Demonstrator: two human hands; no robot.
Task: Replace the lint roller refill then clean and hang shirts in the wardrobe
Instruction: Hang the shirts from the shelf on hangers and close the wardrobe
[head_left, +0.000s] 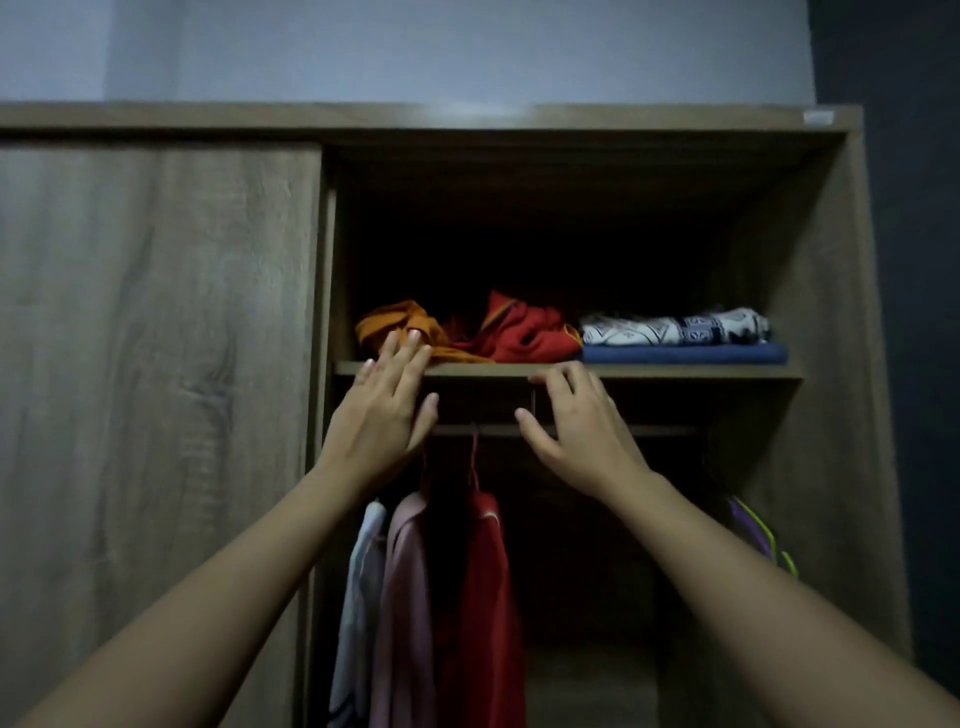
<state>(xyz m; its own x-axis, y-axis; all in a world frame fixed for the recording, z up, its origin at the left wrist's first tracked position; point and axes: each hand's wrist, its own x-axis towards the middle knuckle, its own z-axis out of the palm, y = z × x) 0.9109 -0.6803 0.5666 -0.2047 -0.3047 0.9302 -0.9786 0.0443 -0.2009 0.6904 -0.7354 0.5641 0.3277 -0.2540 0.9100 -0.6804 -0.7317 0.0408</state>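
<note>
I face an open wooden wardrobe (831, 312) in dim light. Both arms are raised toward its upper shelf (675, 370). My left hand (384, 410) is open, fingers spread, its tips at the shelf edge by a crumpled orange garment (384, 325). My right hand (576, 421) is open too, with curled fingertips at the shelf's front edge, holding nothing. Below the shelf runs a hanging rail (623, 430). From it hang a red shirt (480, 597), a pink shirt (408, 597) and a white shirt (358, 582). No lint roller shows.
On the shelf lie a red garment (524, 332), a folded patterned white cloth (675, 328) and a folded blue cloth (685, 354). A sliding door (156, 364) covers the wardrobe's left half. A purple garment (753, 525) hangs at the right. The rail's middle stretch is bare.
</note>
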